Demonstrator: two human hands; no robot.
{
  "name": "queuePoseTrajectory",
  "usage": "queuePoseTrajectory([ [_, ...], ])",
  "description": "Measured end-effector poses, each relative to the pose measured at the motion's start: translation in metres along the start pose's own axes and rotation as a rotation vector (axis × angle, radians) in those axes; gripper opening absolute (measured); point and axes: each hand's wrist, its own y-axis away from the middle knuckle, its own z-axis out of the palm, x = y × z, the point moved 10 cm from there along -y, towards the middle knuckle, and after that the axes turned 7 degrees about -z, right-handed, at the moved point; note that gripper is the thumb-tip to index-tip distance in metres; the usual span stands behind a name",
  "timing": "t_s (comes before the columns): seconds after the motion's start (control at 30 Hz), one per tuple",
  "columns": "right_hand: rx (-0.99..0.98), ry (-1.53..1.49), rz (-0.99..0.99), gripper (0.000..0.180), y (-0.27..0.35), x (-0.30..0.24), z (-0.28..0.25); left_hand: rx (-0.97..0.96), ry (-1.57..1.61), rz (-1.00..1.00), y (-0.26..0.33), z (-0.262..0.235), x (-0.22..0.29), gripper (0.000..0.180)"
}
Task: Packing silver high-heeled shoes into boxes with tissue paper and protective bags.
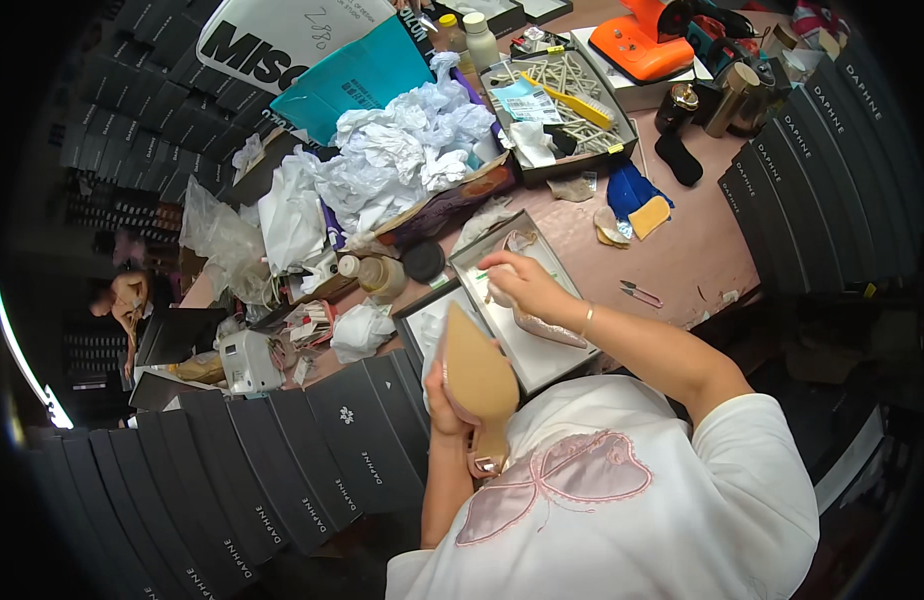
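Note:
My left hand (442, 400) is closed around a pointed high-heeled shoe (479, 372), its tan sole turned up and its heel toward my body. To the right, an open grey shoe box (494, 318) with a white inside lies on the table. A pale pink shoe (552, 331) rests in it, partly under my right forearm. My right hand (522, 283) is over the box, fingers bent together around something whitish that they mostly hide. Another pale, box-like tray (414, 325) lies left of the box, partly behind the held shoe.
Dark shoe boxes (312, 450) stand in a row at left, and more (827, 170) are stacked at right. Beyond lie crumpled white paper (402, 140), a box of sticks (572, 85) with a yellow brush, and a glue-like jar (382, 275). Small snips (642, 294) lie on the pink tabletop.

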Motion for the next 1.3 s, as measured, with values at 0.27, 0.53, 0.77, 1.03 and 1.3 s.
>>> queuePoseTrajectory([
  [0.27,0.253,-1.115,0.413,0.032,0.101,0.025,-0.070,0.021,-2.136,0.424,-0.080,0.027,0.008,0.065],
  [0.53,0.353,-0.867,0.267,0.035,0.129,-0.020,-0.106,-0.854,-2.500,0.466,-0.161,0.026,-0.098,0.014],
  [0.77,0.494,0.083,-0.225,0.026,0.070,-0.117,-0.184,-0.667,-1.742,-0.145,-0.074,0.118,0.016,0.025],
  [1.03,-0.137,-0.543,0.143,0.026,0.006,-0.079,-0.049,-0.299,-0.235,-0.393,0.020,0.046,-0.023,0.061],
  [1.3,-0.294,-0.266,0.096,0.025,0.000,-0.065,0.012,-0.349,0.354,-0.436,0.004,0.072,-0.042,0.078],
])
